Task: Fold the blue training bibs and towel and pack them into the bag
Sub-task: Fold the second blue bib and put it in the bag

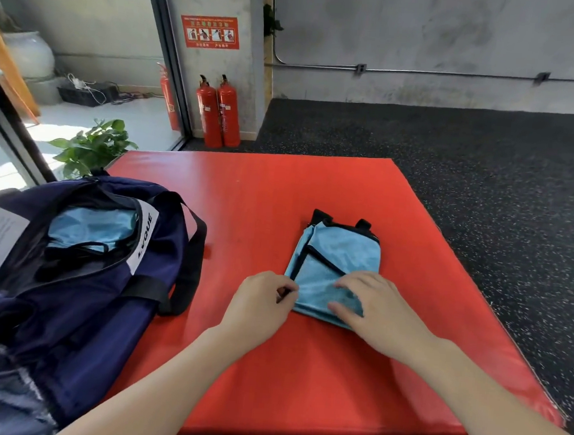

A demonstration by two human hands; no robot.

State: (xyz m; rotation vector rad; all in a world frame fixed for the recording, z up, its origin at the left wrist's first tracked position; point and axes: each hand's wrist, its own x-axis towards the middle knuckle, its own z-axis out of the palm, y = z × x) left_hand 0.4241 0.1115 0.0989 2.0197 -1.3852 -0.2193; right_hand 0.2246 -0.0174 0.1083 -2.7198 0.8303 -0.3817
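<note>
Right now your folded blue bib (339, 255) lies flat on the red mat (301, 373), right of centre, with its black-trimmed straps pointing away from you. Your left hand (261, 304) is at the bib's near left corner, fingers curled, thumb and forefinger pinching the black-edged hem. Your right hand (371, 309) lies on the bib's near right part, fingers bent and spread on the cloth, thumb along the near edge; whether it pinches a fold or only presses down, I cannot tell. Both forearms are bare and reach in from the bottom edge of the frame.

Count of bibs: one on the mat, plus light blue cloth (89, 229) with a black trim showing inside the open navy bag (76, 303); how many pieces are in there I cannot tell. One bag, lying on the left side of the mat, its mouth gaping toward you, one black strap (191, 261) looping out onto the mat, well apart from the bib. A white label (146, 237) with dark lettering sits at the bag's mouth.

Beyond the mat: dark speckled floor (489, 157), three red fire extinguishers (218, 112) near the concrete wall, one red sign (210, 31) above them, one green potted plant (92, 147) behind the bag.
</note>
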